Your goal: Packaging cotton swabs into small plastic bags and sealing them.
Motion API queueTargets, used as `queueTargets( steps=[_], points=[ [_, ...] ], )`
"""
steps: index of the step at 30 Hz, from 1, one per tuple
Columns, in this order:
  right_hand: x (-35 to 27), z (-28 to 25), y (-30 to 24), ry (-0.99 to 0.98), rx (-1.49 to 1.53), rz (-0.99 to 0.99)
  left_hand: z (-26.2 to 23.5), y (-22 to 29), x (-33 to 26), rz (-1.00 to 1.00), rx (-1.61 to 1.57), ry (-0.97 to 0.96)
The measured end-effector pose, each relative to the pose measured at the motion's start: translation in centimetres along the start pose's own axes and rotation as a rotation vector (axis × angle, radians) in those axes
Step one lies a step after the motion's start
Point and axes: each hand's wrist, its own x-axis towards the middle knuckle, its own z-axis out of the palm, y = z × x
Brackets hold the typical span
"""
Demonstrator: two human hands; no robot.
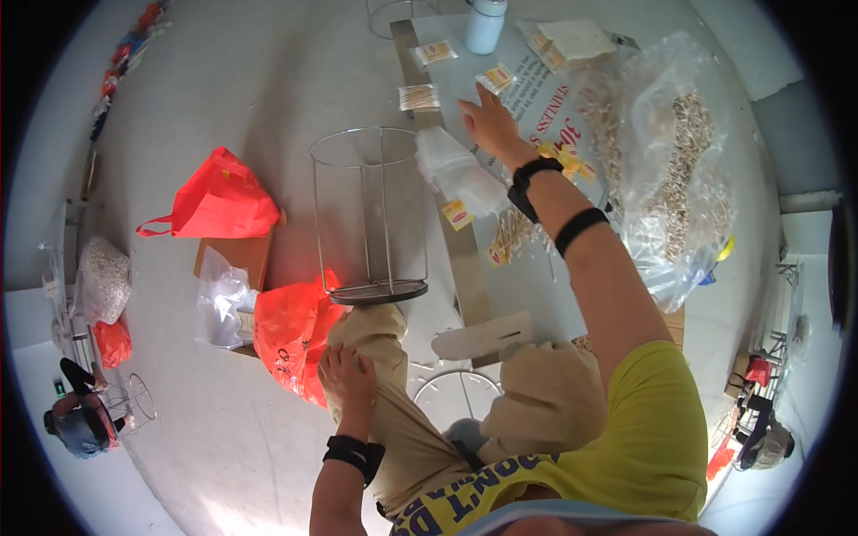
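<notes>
Yellow shirt fabric (657,420) sits nearest the camera; from its sleeve the right arm reaches to a swab packet (497,79) lying on the desk (469,286). At that packet's near edge is the right hand (489,123), forefinger stretched out, other fingers loose, gripping nothing; whether the fingertip actually touches, I cannot tell. The packet should be very light, its clear film limp and rather slippery, the thin sticks inside stiff but easily snapped; pinching both side edges looks safest. Left of it lie two similar packets (418,96); just beyond it stands a pale blue bottle (485,29). Right of it bulges a big clear bag of swabs (690,161). On its near side come clear sleeves (458,171), then loose swabs (511,234). Farther left of it are a wire stand (380,292) and a red bag (223,201). Well apart from it, toward the wearer, the left hand (349,380) rests on beige trousers (384,332), apparently holding nothing.
</notes>
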Motion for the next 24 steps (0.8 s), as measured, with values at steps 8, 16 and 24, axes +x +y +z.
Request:
queueTargets(
  steps=[8,16,24],
  points=[
    [-1.7,-4.7,0.6,0.102,0.295,0.005,0.1,-0.6,0.1,-0.014,0.008,0.020],
    [-22.1,-30.8,-3.1,-0.184,1.255,0.074,0.8,-1.6,-0.6,-0.028,-0.068,-0.022],
    [-40.5,-36.2,-15.8,-0.182,0.361,-0.345,-11.6,10.1,-4.1,-0.132,-1.443,-0.830]
  ],
)
